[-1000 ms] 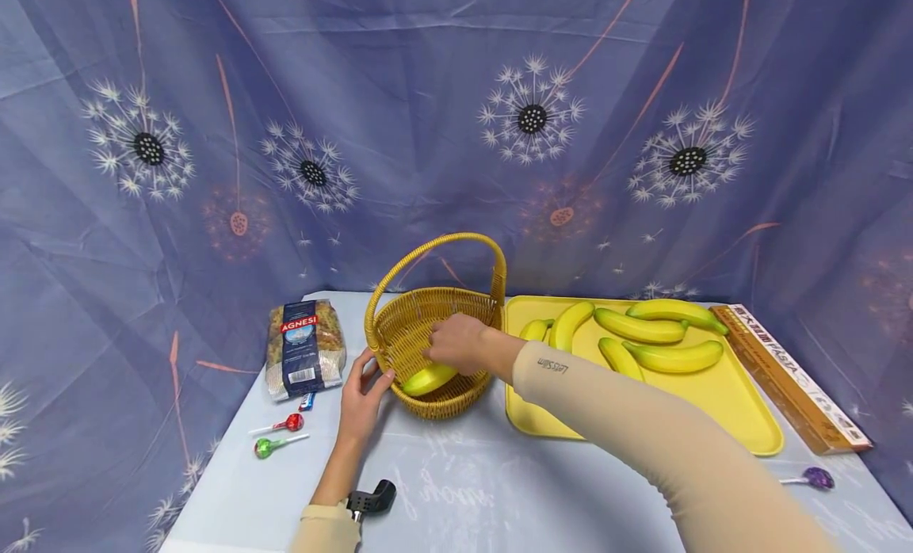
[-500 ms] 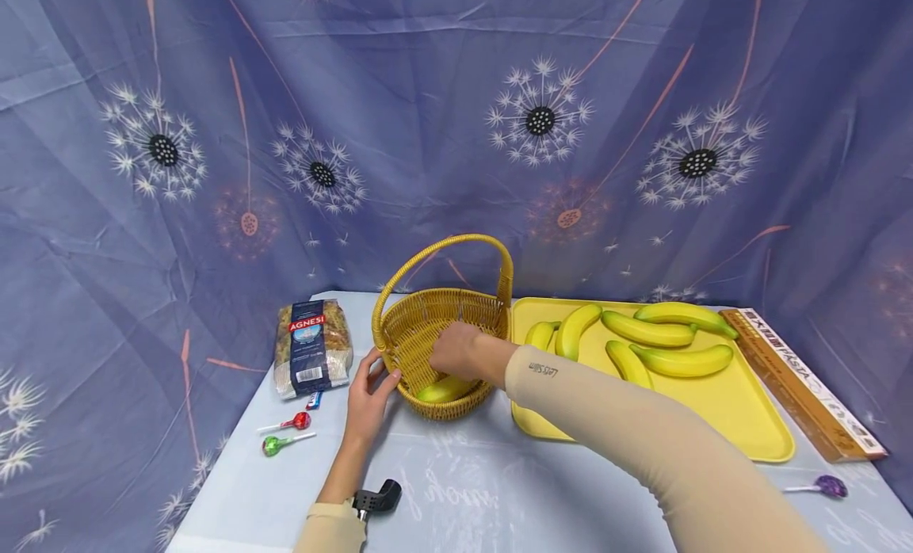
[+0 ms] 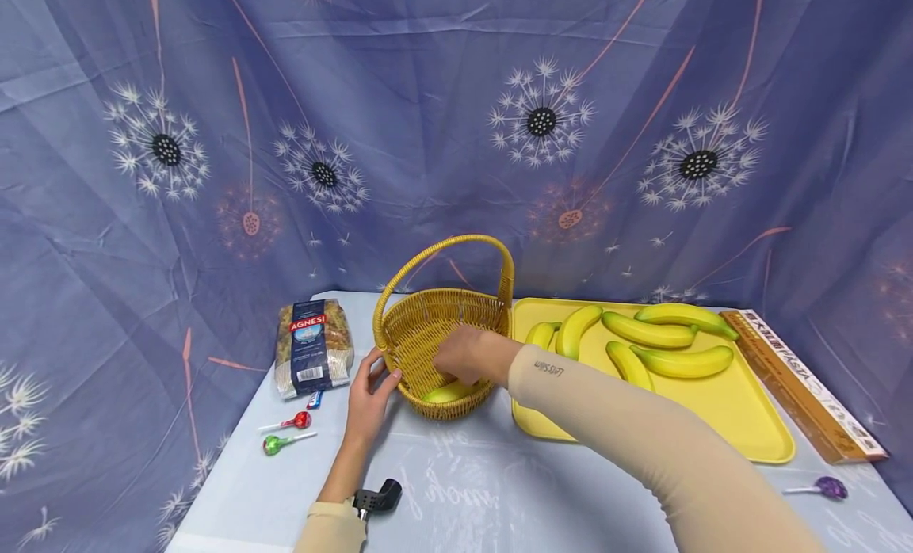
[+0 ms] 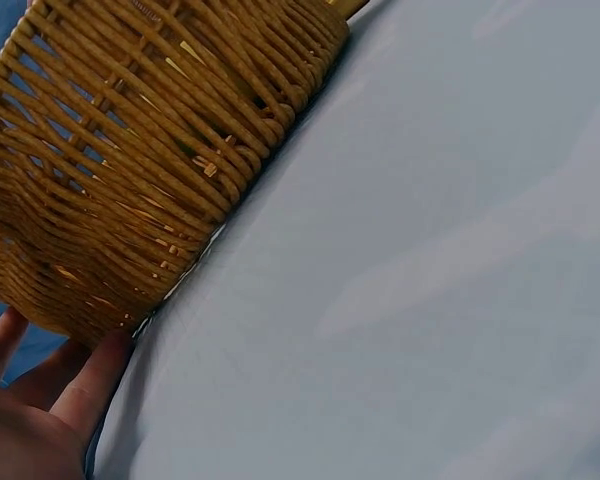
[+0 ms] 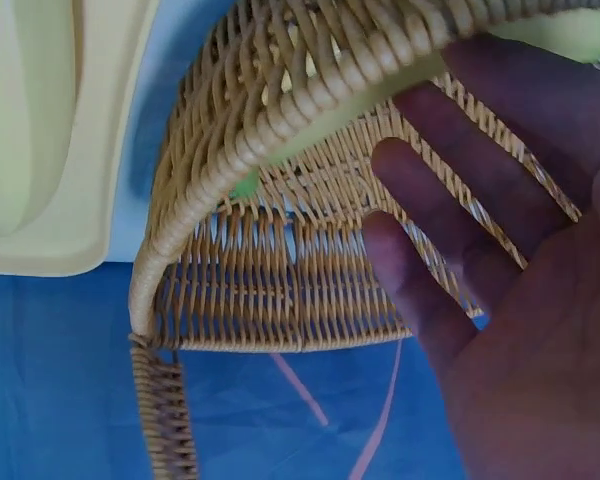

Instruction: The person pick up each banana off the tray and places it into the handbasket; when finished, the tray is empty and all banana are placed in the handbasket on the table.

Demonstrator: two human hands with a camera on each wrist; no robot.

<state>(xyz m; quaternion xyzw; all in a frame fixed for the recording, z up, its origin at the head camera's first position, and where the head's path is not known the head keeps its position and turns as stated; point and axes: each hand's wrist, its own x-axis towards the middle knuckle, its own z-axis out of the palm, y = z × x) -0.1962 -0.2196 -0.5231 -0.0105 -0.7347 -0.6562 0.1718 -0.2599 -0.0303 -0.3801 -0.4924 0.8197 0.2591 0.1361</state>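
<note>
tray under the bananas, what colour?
Yellow tray, a close match to the bananas. Clearest in the head view.

Table [image 3: 499, 490], pale blue cloth: wicker basket [image 3: 428, 339], yellow tray [image 3: 720, 410], pasta bag [image 3: 312, 347], long box [image 3: 809, 383], three lollipops [image 3: 285, 434].

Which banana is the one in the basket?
Find the wicker basket with the looped handle, left of the yellow tray. One banana lies alone at its bottom, under the right hand. The other bananas all lie on the tray.
</note>
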